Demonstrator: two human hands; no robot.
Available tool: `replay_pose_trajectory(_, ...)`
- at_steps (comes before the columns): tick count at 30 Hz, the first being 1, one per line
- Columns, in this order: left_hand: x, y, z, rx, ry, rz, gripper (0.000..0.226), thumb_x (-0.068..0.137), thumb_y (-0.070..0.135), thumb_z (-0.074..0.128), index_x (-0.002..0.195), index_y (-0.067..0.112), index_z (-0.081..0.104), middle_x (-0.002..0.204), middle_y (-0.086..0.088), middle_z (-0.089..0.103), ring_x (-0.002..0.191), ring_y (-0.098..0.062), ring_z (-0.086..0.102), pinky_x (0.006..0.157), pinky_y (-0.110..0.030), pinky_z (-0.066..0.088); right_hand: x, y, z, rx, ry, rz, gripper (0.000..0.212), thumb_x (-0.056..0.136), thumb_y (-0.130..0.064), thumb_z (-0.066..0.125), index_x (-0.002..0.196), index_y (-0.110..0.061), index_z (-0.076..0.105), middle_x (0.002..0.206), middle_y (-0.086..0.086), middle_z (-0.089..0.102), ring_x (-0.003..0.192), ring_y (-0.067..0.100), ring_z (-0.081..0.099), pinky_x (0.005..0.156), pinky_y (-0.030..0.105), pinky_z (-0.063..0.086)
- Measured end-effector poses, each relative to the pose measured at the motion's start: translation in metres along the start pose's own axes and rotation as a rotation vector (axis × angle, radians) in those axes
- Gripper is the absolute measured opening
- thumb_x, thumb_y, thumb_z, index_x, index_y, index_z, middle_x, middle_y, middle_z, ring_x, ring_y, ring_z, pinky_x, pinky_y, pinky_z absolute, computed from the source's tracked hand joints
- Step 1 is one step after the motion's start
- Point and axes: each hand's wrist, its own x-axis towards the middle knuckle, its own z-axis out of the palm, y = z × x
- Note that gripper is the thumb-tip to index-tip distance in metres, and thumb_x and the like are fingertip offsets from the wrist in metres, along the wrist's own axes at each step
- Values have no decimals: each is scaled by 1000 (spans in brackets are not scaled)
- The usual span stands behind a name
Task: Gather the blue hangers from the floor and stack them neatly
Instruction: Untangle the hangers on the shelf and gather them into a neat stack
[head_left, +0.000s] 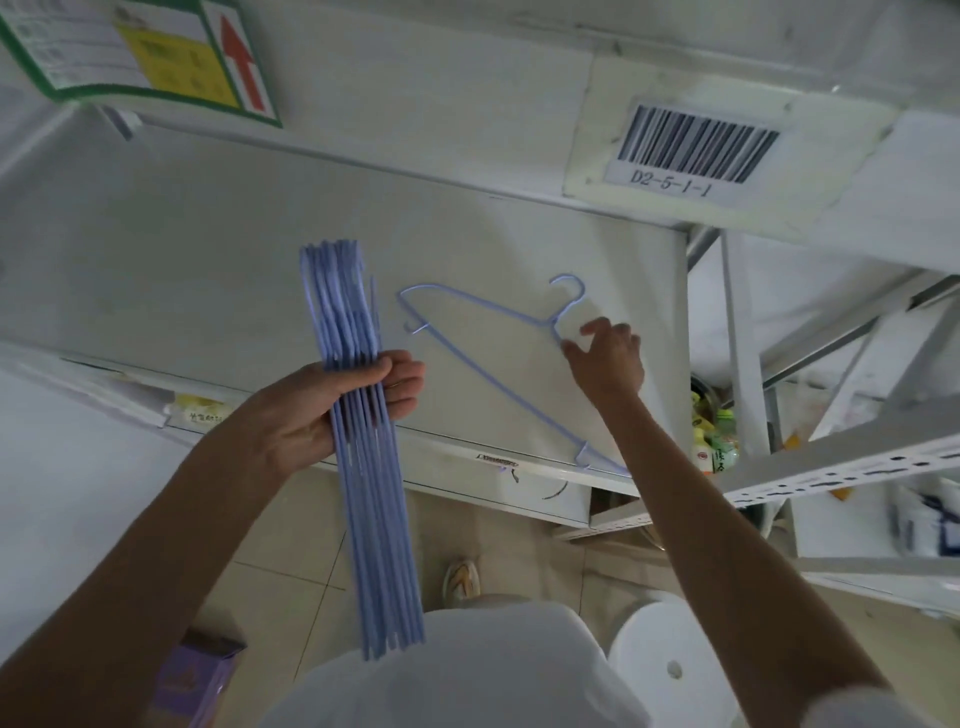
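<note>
Left hand (332, 410) gripping bundle of blue hangers (363, 441). Right hand (605, 358) fingers loosely spread, touching neck of single blue hanger (488, 374) flat on white shelf (208, 249), near its front right corner.

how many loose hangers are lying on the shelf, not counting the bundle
1: the single blue hanger lies flat on the white shelf, at the right hand. The bundle is in the left hand.

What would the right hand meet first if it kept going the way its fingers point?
Most likely the single blue hanger on the white shelf: the right hand points at its neck just below the hook, fingertips about touching it, though depth is unclear.
</note>
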Motion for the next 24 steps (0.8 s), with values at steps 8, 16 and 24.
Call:
replay_pose_trajectory(8, -8, -1, 0, -62, -1, -20, 29, 89, 8, 57, 114, -2, 68, 115, -18, 73, 103, -26, 72, 82, -36, 61, 20, -7, 40, -267, 22, -184, 28, 101, -25, 57, 116, -3, 65, 122, 18, 61, 114, 39, 59, 96, 43, 45)
replay_pose_trajectory(16, -3, 3, 9, -26, 20, -38, 31, 85, 6, 61, 114, -3, 68, 116, -21, 72, 99, -25, 74, 80, -34, 61, -62, -55, 1, 847, -455, 13, 23, 105, -7, 53, 116, 1, 71, 68, 2, 61, 49, 13, 52, 45, 22, 46)
replay_pose_trajectory(24, 11, -11, 21, -70, 131, -42, 32, 96, 2, 59, 126, -6, 62, 125, -22, 67, 112, -31, 68, 86, -35, 61, -163, -109, -4, 677, -355, -256, 19, 99, -12, 59, 115, -22, 56, 69, 2, 74, 60, 17, 70, 60, 35, 57)
